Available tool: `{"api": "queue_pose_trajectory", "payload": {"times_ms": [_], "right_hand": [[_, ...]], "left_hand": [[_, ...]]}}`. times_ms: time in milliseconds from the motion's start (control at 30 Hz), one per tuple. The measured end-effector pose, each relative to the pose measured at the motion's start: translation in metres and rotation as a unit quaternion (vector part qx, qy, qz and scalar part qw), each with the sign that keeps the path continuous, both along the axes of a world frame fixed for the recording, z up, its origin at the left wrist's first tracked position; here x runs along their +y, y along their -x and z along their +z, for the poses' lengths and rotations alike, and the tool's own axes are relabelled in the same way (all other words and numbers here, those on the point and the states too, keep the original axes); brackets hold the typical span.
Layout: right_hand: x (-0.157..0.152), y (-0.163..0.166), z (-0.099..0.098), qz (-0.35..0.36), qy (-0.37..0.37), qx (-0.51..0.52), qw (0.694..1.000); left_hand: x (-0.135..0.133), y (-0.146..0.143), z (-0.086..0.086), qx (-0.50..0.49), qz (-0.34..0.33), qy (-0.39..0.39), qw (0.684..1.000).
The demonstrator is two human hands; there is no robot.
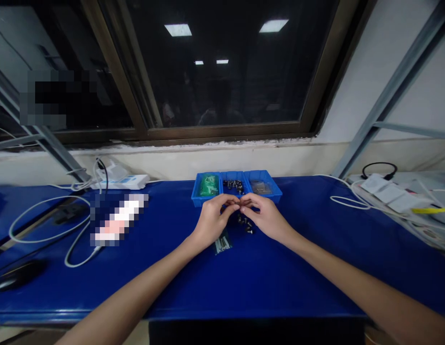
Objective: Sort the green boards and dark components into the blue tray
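My left hand [211, 219] and my right hand [266, 216] meet fingertip to fingertip above the blue table [265, 273], just in front of a row of blue bins. Both hands are pinched closed on something too small to make out. Several small dark screws [246, 224] lie on the table under my right hand. A small clear bag with green parts [222, 244] lies below my left hand. The left blue bin [207, 186] holds green parts, the middle bin [233, 184] dark screws, the right bin [263, 187] greyish parts.
White cables [46, 225] loop over the left of the table near a white device [122, 181] and a black mouse [17, 275]. On the right lie a white cable [346, 201], papers [386, 191] and a black cable loop [380, 167]. A dark window fills the back.
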State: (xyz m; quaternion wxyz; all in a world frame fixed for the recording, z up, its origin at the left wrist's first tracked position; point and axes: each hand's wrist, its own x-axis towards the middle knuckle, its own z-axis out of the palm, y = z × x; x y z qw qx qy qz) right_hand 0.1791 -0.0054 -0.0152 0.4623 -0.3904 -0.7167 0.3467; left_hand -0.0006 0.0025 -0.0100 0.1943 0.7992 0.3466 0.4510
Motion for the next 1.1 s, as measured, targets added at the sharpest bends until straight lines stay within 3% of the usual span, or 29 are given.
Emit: {"api": "queue_pose_trajectory", "payload": {"times_ms": [133,400,700,967,1100], "right_hand": [[-0.0019,0.0016,0.0023,0.016,0.000,-0.004,1.000],[-0.0063,0.0045,0.0012,0.015,0.056,0.049,0.997],[-0.0066,0.0012,0.0031,-0.001,0.041,0.056,0.998],[-0.0062,-0.0023,0.0060,-0.003,0.031,0.012,0.999],[-0.0028,-0.0047,0.0033,-0.006,0.015,-0.035,0.999]], "left_hand": [[-0.0004,-0.0008,0.0000,-0.024,0.003,0.021,0.999],[-0.0002,0.0033,-0.0005,0.022,0.012,-0.040,0.999],[-0.0017,0.0044,-0.0042,0.084,-0.003,-0.072,0.994],[-0.0031,0.0065,-0.0069,0.173,-0.015,-0.096,0.980],[-0.0027,0.0071,-0.0063,0.155,-0.002,-0.100,0.983]]}}
